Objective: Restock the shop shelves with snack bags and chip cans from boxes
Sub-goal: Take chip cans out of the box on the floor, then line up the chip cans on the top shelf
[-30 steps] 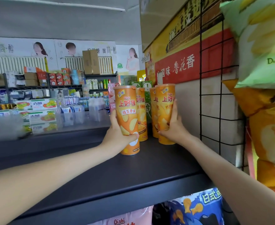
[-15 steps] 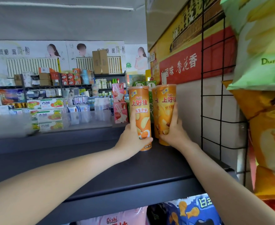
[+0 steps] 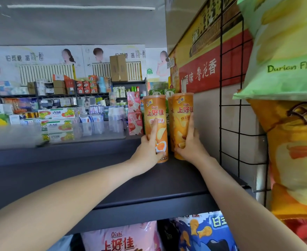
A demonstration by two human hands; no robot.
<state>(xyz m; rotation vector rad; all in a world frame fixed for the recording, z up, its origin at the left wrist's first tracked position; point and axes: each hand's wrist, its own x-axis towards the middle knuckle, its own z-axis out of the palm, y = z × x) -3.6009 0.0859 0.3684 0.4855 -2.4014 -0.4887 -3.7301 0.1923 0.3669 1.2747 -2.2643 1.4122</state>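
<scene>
Orange chip cans stand upright at the far right end of a dark shelf (image 3: 112,182), close to the wall. The left hand (image 3: 148,149) grasps the left can (image 3: 155,115) low down, thumb curled across its front near the base and forefinger lying straight up the label. The right hand (image 3: 191,147) grasps the right can (image 3: 182,113) in the same way, one finger pointing up its side. The two cans stand just beside each other, both bases on the shelf. A further orange can shows in the gap behind them, and green packs (image 3: 158,92) stand farther back. To the right, a black wire grid (image 3: 239,134) carries a green durian bag (image 3: 283,51) above a yellow bag (image 3: 293,151). Under the shelf, a pink snack bag (image 3: 122,238) sits left of a blue bag (image 3: 203,230).
</scene>
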